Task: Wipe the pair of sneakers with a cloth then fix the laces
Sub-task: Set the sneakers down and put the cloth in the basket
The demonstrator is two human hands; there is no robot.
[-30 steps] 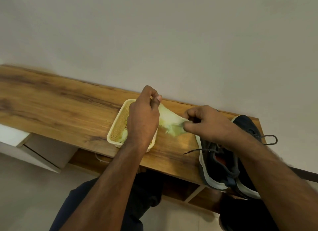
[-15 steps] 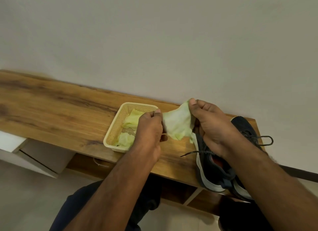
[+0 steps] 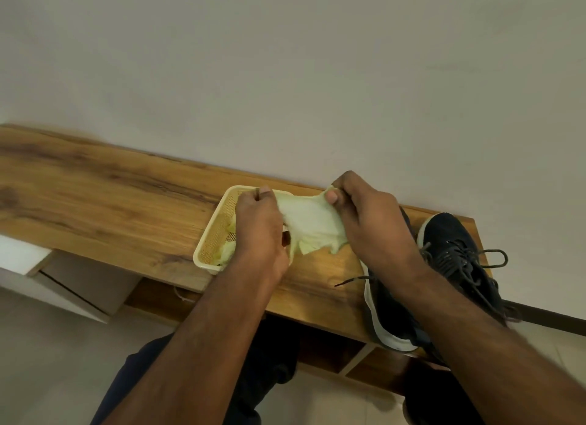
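A pale green cloth (image 3: 309,221) is stretched between my two hands above the wooden shelf (image 3: 104,209). My left hand (image 3: 260,231) pinches its left edge over the cream mesh basket (image 3: 211,234). My right hand (image 3: 364,218) pinches its right edge. Two dark navy sneakers with white soles stand at the shelf's right end: the nearer sneaker (image 3: 385,310) lies partly under my right forearm, and the farther sneaker (image 3: 456,250) shows loose grey laces (image 3: 485,256).
More pale green cloth lies inside the basket. A plain wall rises right behind the shelf. Below the shelf are open wooden compartments (image 3: 320,345) and a white drawer unit (image 3: 54,275) at the left. My dark-trousered legs are under the front edge.
Both hands have spread the cloth wider. My right hand rose and moved right, and the cloth now hangs flatter between the hands.
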